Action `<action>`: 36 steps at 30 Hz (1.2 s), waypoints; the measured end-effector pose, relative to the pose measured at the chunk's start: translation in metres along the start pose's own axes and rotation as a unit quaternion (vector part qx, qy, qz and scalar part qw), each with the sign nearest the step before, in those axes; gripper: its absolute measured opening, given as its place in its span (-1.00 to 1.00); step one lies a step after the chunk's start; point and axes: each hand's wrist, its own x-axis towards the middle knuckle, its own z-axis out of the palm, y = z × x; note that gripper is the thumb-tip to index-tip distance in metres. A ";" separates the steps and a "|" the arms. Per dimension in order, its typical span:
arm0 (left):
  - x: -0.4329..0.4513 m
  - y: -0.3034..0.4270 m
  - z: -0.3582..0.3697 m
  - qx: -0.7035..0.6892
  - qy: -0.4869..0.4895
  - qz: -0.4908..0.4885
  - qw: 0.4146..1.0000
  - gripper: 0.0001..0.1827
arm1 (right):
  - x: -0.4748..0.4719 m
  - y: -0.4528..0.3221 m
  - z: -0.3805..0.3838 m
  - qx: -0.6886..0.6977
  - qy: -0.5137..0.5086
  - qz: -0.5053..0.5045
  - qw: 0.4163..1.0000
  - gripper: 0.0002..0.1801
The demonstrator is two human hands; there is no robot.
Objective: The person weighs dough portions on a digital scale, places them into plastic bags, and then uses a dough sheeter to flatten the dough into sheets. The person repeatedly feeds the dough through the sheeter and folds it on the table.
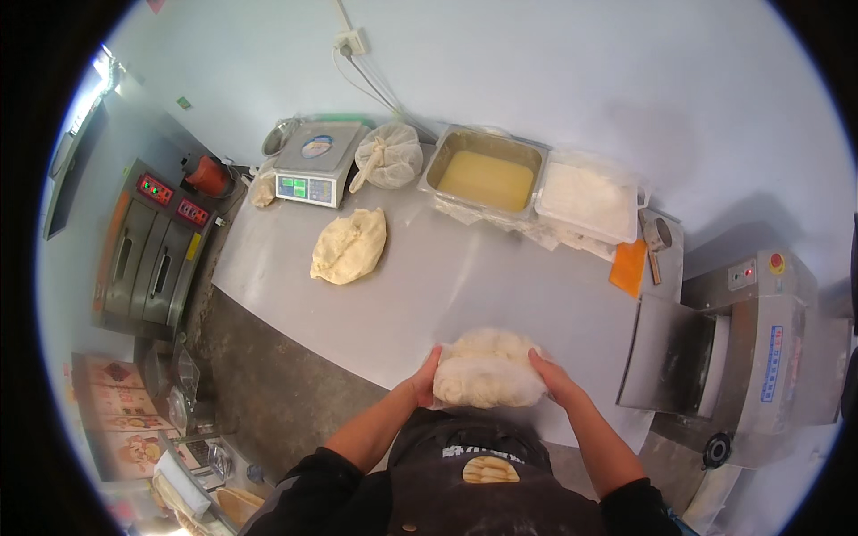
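Observation:
Between my hands is a bulky pale dough mass [493, 368] in thin clear plastic, close to my apron at the table's front edge. My left hand [426, 376] grips its left side, thumb on top. On the opposite side my right hand [546, 375] holds it, thumb also resting on the upper face. The fingers beneath are hidden. Farther back on the stainless steel table [429, 288] lies a second lump of dough [350, 246], yellowish, uncovered and creased along its middle.
A digital scale [315, 164] stands at the back left beside a tied plastic bag [389, 155]. Along the wall sit a metal pan of yellow liquid [488, 179], a tub of white powder [590, 197] and an orange scraper [629, 268]. A steel machine [751, 348] adjoins the right edge; a deck oven [147, 261] is left.

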 end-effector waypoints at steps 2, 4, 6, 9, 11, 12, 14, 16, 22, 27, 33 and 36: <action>0.003 -0.004 0.006 -0.001 -0.030 0.018 0.999 0.02 | -0.001 0.008 -0.006 0.110 -0.031 -0.050 0.992 -0.23; 0.009 -0.015 0.003 -0.036 -0.054 0.027 0.998 0.06 | -0.004 0.005 -0.009 0.153 -0.038 -0.065 0.985 -0.25; 0.018 -0.036 -0.008 -0.079 -0.126 0.049 0.988 0.02 | -0.009 -0.009 -0.004 0.114 -0.023 -0.006 0.993 -0.26; 0.038 -0.079 -0.030 -0.238 -0.136 0.055 0.960 -0.18 | -0.021 -0.045 0.016 0.003 -0.099 -0.076 0.992 -0.29; 0.056 -0.096 -0.035 -0.242 -0.170 0.088 0.951 -0.40 | -0.016 -0.071 0.034 -0.144 -0.083 -0.143 0.976 -0.31; 0.063 -0.096 -0.034 -0.236 -0.195 0.101 0.947 -0.60 | -0.005 -0.082 0.046 -0.221 -0.084 -0.182 0.954 -0.33; 0.065 -0.085 -0.029 -0.191 -0.214 0.182 0.941 -0.62 | 0.014 -0.096 0.060 -0.387 -0.061 -0.275 0.878 -0.35; 0.052 -0.066 -0.024 -0.133 -0.137 0.265 0.945 -0.63 | 0.033 -0.099 0.067 -0.524 -0.034 -0.339 0.780 -0.37; 0.003 -0.029 -0.021 0.122 0.157 0.443 0.874 -0.66 | 0.080 -0.084 0.043 -0.728 0.033 -0.415 0.545 -0.43; -0.012 -0.011 -0.017 0.253 0.309 0.489 0.775 -0.69 | 0.115 -0.076 0.001 -0.788 0.082 -0.443 0.419 -0.48; -0.016 0.003 0.000 0.318 0.400 0.512 0.690 -0.72 | 0.150 -0.074 -0.059 -0.805 0.108 -0.488 0.319 -0.52; -0.023 0.008 0.021 0.308 0.421 0.534 0.665 -0.74 | 0.137 -0.095 -0.053 -0.793 0.134 -0.508 0.307 -0.54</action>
